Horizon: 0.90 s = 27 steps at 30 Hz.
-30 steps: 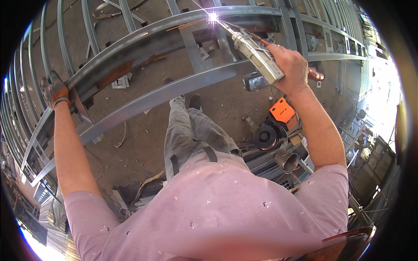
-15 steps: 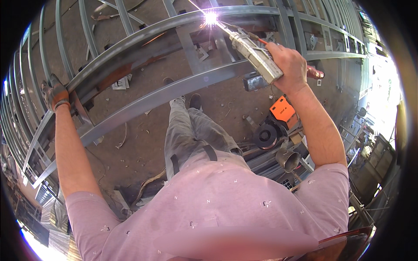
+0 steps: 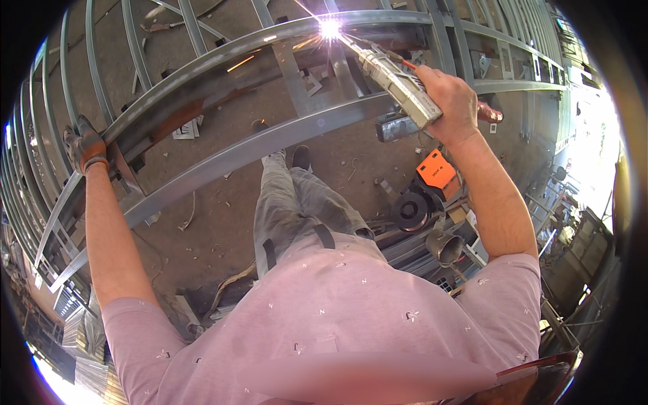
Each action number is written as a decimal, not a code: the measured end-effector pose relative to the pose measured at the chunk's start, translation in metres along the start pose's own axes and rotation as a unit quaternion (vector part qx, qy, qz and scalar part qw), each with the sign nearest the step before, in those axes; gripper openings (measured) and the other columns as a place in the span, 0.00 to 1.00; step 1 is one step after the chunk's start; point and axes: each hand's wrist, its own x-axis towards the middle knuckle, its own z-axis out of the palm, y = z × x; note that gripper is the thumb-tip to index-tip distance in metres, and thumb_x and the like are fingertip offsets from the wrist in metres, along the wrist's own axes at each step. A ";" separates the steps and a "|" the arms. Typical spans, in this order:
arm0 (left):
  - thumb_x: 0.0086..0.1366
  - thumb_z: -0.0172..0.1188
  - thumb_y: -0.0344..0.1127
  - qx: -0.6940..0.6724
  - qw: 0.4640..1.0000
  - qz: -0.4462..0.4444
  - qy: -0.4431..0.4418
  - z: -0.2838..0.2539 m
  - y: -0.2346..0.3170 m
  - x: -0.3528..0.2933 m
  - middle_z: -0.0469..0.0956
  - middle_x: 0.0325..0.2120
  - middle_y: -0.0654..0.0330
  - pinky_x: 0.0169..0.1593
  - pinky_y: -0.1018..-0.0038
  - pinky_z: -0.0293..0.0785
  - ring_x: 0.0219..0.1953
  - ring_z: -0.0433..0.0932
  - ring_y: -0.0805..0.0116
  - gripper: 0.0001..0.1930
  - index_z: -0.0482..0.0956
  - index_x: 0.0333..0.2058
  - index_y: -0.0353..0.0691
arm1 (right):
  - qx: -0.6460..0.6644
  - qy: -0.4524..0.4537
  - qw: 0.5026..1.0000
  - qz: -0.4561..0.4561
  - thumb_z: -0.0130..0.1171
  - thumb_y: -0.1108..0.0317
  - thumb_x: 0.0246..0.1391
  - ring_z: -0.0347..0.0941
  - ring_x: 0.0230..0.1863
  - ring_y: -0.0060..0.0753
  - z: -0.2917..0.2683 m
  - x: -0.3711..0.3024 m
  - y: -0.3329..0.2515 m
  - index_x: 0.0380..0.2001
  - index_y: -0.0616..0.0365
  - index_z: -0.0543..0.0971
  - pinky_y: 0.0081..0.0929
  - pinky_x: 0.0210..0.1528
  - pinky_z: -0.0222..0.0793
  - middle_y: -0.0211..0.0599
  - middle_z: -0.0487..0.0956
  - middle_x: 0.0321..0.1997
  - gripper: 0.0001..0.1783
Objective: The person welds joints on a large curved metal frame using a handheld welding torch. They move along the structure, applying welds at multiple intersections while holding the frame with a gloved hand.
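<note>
My right hand (image 3: 453,101), bare, is closed round the handle of a pale, worn welding electrode holder (image 3: 403,84). A thin rod runs from its front end to a bright white-violet arc (image 3: 330,28) on the curved upper rail (image 3: 223,52) of a grey metal frame. Orange sparks fly off to the left, below the rail. Far left, my left hand (image 3: 88,147) wears an orange and dark grey work glove. Its fingers bend over the frame by the rail's left end; part of that grip is hidden.
A second grey rail (image 3: 250,143) crosses in front of my legs. Several parallel bars (image 3: 94,61) fan out beyond it. Right of my legs are an orange case (image 3: 437,173), a black spool (image 3: 410,210) and a metal cup (image 3: 445,247). Scraps litter the brown floor (image 3: 202,229).
The arc and the rod's tip have shifted slightly right along the rail. More orange sparks now streak leftward. My left hand stays in place.
</note>
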 end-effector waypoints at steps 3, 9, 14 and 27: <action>0.79 0.46 0.69 0.002 1.000 -0.007 -0.004 -0.002 0.003 -0.001 0.72 0.74 0.45 0.77 0.52 0.65 0.76 0.70 0.44 0.43 0.70 0.75 0.39 | -0.001 -0.008 1.000 0.006 0.73 0.67 0.51 0.86 0.43 0.51 -0.002 0.000 0.001 0.43 0.48 0.78 0.48 0.43 0.82 0.34 0.87 0.38 0.17; 0.79 0.46 0.69 0.007 1.000 0.000 0.004 -0.001 0.001 0.000 0.74 0.73 0.46 0.76 0.52 0.67 0.75 0.72 0.44 0.42 0.71 0.75 0.40 | -0.002 -0.013 1.000 0.007 0.73 0.67 0.51 0.86 0.43 0.51 -0.004 0.001 0.002 0.44 0.48 0.78 0.47 0.43 0.83 0.35 0.87 0.38 0.17; 0.79 0.46 0.69 0.005 1.000 -0.009 -0.002 -0.003 0.007 -0.004 0.76 0.71 0.46 0.75 0.52 0.68 0.74 0.73 0.43 0.41 0.72 0.74 0.41 | 0.002 -0.013 1.000 0.003 0.73 0.67 0.51 0.86 0.42 0.51 -0.004 0.000 0.007 0.43 0.48 0.78 0.48 0.43 0.82 0.35 0.87 0.38 0.17; 0.78 0.48 0.69 0.020 0.999 -0.033 -0.035 0.004 0.003 -0.010 0.74 0.72 0.43 0.75 0.50 0.68 0.73 0.73 0.41 0.43 0.69 0.75 0.38 | 0.024 -0.043 0.999 -0.007 0.74 0.65 0.50 0.84 0.42 0.53 -0.025 -0.003 0.024 0.49 0.45 0.81 0.50 0.42 0.80 0.37 0.85 0.38 0.22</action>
